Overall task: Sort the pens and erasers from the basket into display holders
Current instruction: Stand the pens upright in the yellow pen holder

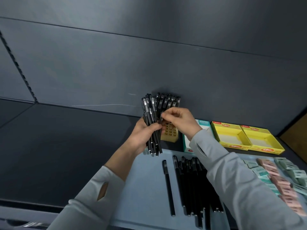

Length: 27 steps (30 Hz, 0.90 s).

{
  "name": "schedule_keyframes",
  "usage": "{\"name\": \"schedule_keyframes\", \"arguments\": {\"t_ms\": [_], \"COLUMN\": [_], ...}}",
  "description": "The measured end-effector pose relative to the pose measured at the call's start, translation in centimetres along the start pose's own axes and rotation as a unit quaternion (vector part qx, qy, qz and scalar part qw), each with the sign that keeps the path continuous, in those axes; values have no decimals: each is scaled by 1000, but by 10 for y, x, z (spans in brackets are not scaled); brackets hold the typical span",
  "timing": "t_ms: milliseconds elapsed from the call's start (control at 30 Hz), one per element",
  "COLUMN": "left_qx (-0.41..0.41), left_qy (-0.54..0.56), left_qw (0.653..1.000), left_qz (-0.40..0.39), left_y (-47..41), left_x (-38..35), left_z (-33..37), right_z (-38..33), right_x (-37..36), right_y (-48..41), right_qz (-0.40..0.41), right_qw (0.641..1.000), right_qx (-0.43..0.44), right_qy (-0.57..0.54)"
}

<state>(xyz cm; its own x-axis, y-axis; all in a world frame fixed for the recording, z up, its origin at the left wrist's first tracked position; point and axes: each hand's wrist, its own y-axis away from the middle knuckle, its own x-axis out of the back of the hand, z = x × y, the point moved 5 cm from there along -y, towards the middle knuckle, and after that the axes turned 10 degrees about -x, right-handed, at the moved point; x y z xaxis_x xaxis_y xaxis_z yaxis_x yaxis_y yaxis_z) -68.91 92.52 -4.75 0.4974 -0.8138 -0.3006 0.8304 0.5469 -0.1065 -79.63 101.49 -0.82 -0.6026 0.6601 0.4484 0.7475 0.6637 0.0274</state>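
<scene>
A: Big stuff first, quick.
B: Dark wall [149,47] at the back; dark shelf [58,146] below it; pale blue basket [146,188] at your near right.

A: What's in the basket?
B: Loose pens [191,185], black, lying side by side, caps away from you; a lone pen [168,185] lies apart on their left; erasers [279,176] heaped at the right, pink and green, blurred.

A: Behind it?
B: Two yellow boxes [222,130], open, touching side by side; a teal box [186,143] just left of them, partly hidden by your right sleeve [232,180].

A: Hands?
B: Your left hand [142,135] is curled round a bundle [149,110] of black pens, upright, caps up; your right hand [181,122] pinches a single pen [160,120] between thumb and fingertip at the bundle's right edge; the two hands nearly touch.

A: Holder?
B: The holder [171,135] is tan with a grid of holes, against the wall, between your hands and the teal box; standing pens [167,101] fill its back rows; can't tell whether the single pen touches it.
</scene>
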Motion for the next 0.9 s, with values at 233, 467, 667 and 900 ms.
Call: {"name": "schedule_keyframes", "arguments": {"t_ms": [233, 467, 667, 900], "left_qx": [28, 19, -18, 8], "left_qy": [4, -2, -34, 23], "left_qw": [998, 998, 997, 999], "left_qz": [56, 64, 59, 47], "left_y": [-1, 0, 1, 1], "left_x": [9, 18, 23, 20], "left_z": [-12, -6, -2, -3], "right_z": [-2, -4, 7, 5], "right_x": [45, 72, 57, 50], "right_y": [-8, -14, -27, -33], "right_qz": [104, 228, 213, 197], "right_qw": [984, 970, 972, 975], "right_qx": [16, 87, 100, 99], "right_qy": [-147, 19, 19, 30]}}
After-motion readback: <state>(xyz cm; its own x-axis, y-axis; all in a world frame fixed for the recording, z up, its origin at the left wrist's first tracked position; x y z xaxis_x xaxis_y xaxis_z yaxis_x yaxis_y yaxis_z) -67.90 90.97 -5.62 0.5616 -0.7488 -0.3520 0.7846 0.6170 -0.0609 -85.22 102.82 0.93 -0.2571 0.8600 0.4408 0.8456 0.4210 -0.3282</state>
